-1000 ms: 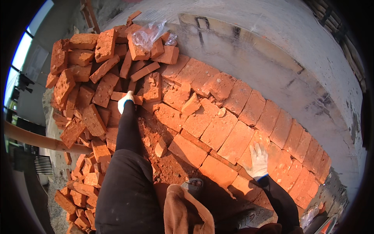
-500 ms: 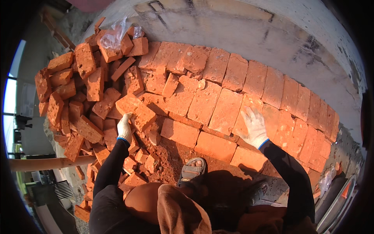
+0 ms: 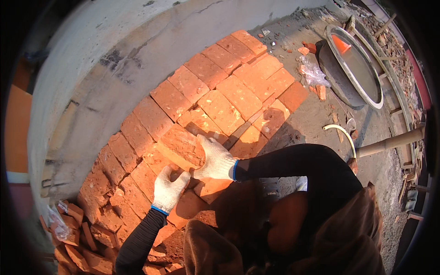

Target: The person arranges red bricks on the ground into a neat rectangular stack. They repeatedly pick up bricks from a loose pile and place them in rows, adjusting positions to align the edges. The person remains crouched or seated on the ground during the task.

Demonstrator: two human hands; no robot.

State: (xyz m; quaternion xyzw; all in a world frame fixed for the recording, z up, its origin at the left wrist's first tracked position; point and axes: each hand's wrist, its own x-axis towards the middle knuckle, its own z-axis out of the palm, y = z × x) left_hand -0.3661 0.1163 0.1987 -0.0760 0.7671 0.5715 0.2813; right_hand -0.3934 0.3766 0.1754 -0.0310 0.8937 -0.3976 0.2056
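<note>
Sunlit rows of laid bricks [image 3: 238, 97] run along a grey wall [image 3: 82, 105]. Nearest is a brown cloth [image 3: 208, 250], at the lower edge. Beyond it, the left hand [image 3: 170, 189], in a white glove, has its fingers bent at the near side of one brick [image 3: 181, 142]; whether it grips, I cannot tell. The right hand [image 3: 214, 158], also gloved, grasps this brick by its right end, over the laid rows. Loose bricks [image 3: 94, 262] are heaped at lower left. Farther, at upper right, stands a round basin [image 3: 377, 104] with an orange object [image 3: 340, 45] inside. On the wall are dark marks [image 3: 112, 59]; whether they are writing, I cannot tell.
</note>
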